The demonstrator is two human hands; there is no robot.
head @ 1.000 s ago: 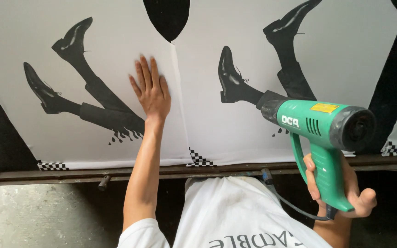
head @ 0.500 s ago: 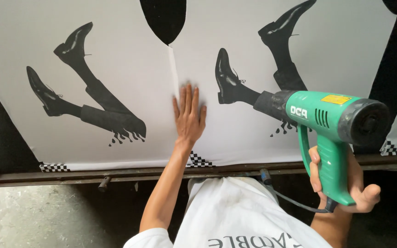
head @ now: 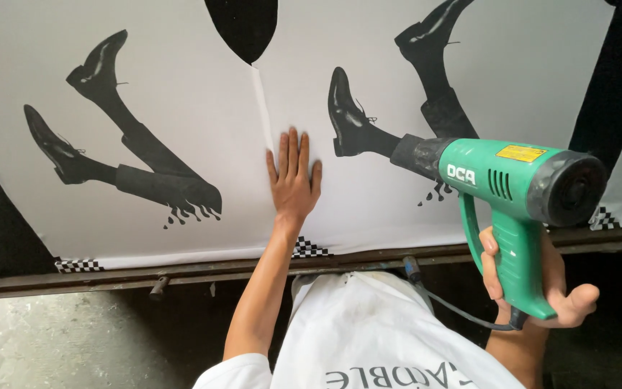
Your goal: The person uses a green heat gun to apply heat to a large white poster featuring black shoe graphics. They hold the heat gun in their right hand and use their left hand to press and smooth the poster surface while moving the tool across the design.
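Two hands are in view, both the person's own. Left hand (head: 294,180) lies flat against the white printed vinyl sheet (head: 181,86), palm down, fingers extended and close together, pointing up the panel; it grips nothing. Its fingertips sit just beside the lower end of a narrow vertical seam (head: 262,108) that runs down from a black teardrop shape (head: 242,25) at the top edge. Right hand (head: 541,277) is closed around the handle of a green heat gun (head: 512,184), held at the right of the frame, well apart from the left hand. The gun's dark nozzle (head: 415,153) points left toward the sheet, over a printed black shoe and trouser leg (head: 350,122); whether it touches the surface cannot be told. A black cord (head: 455,311) trails from the handle base. Below the sheet runs a dark metal rail (head: 181,272), with a checkered strip (head: 309,248) along the print's lower edge.
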